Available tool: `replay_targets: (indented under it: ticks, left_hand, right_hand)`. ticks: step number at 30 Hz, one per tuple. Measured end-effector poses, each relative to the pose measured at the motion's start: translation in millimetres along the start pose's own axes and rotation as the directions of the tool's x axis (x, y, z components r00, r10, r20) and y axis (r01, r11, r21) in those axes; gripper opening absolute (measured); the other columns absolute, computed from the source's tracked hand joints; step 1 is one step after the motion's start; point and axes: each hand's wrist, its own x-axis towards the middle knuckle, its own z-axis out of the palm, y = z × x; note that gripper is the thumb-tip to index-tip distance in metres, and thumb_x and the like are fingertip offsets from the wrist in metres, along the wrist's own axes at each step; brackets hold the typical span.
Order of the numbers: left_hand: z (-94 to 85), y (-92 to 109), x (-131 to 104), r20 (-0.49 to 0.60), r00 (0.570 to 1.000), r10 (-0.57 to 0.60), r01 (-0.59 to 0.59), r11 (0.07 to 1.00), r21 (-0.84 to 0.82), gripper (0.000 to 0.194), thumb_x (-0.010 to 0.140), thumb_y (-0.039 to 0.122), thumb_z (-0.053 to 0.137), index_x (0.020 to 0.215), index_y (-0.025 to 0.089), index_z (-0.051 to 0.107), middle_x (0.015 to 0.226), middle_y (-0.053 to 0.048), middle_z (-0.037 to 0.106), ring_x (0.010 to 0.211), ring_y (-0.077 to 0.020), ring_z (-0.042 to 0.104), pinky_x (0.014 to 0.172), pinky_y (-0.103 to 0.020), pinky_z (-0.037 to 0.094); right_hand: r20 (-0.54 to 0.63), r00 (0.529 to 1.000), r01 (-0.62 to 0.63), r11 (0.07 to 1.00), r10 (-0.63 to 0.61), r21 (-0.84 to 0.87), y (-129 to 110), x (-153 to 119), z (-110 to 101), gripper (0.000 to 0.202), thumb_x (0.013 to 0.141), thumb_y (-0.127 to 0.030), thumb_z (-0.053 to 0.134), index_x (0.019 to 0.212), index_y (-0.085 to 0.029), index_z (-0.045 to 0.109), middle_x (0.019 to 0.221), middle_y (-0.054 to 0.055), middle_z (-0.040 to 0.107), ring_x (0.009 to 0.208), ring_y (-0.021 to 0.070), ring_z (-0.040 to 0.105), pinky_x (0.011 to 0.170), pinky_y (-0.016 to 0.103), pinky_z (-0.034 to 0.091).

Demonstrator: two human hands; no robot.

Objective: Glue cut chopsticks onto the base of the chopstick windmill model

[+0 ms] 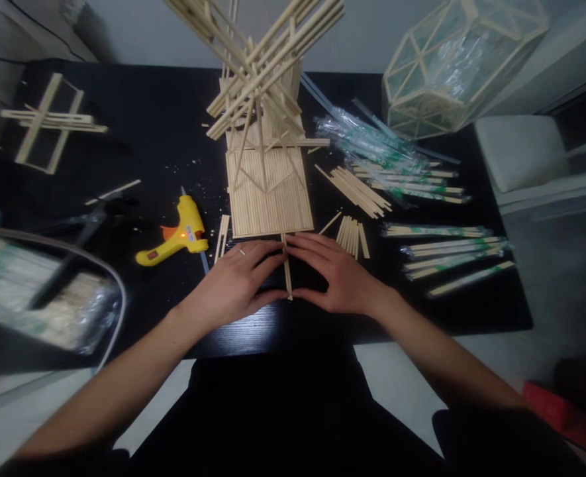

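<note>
While the black table (158,331) lies open toward the body, its near edge runs below both wrists.
Left hand (238,278), right hand (337,271): fingers nearly closed, pinching thin sticks (287,271) between fingertips.

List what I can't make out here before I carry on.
- Stick tower: top, cut off by head view's upper edge.
- Thin sticks: exact count, head view; left hand and right hand partly cover them.
- Glue gun label: lettering, head view, too small.
- Leftmost bag: contents, head view, blurred.

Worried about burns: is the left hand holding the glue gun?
No, the yellow glue gun lies on the table, while the left hand touches thin wooden sticks.
</note>
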Motion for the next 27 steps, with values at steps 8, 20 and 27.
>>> replay_targets:
  ticks: [8, 20, 27]
  left_hand:
    - [0.2, -0.2, 0.3, -0.006, 1.0, 0.008, -0.008, 1.0, 0.0, 0.054, 0.101, 0.049, 0.064, 0.141, 0.013, 0.059, 0.145, -0.019, 0.062, 0.132, -0.0351, 0.061, 0.109, -0.055, 0.054]
    - [0.1, -0.5, 0.2, -0.009, 1.0, 0.018, -0.018, 1.0, 0.012, 0.054, 0.1, 0.049, 0.065, 0.14, 0.013, 0.06, 0.144, -0.019, 0.062, 0.132, -0.0353, 0.062, 0.109, -0.053, 0.054]
    - [0.0, 0.1, -0.2, -0.007, 1.0, 0.025, -0.025, 0.999, 0.02, 0.054, 0.1, 0.048, 0.067, 0.139, 0.012, 0.06, 0.143, -0.019, 0.063, 0.132, -0.036, 0.062, 0.109, -0.054, 0.054]
  right_hand:
    - [-0.005, 1.0, 0.007, 1.0, -0.007, -0.014, 1.0, -0.1, 1.0, 0.072, 0.094, -0.04, 0.077, 0.158, -0.025, 0.047, 0.161, 0.013, 0.053, 0.153, 0.0309, 0.045, 0.125, 0.06, 0.041]
    - [-0.008, 1.0, 0.001, 1.0, -0.001, -0.006, 0.6, -0.4, 1.0, 0.074, 0.093, -0.038, 0.078, 0.158, -0.024, 0.047, 0.161, 0.013, 0.053, 0.153, 0.0312, 0.045, 0.125, 0.06, 0.041]
    - [-0.012, 1.0, 0.013, 1.0, -0.013, -0.016, 1.2, -0.4, 1.5, 0.073, 0.092, -0.038, 0.08, 0.156, -0.019, 0.05, 0.16, 0.016, 0.053, 0.153, 0.0319, 0.046, 0.126, 0.057, 0.041]
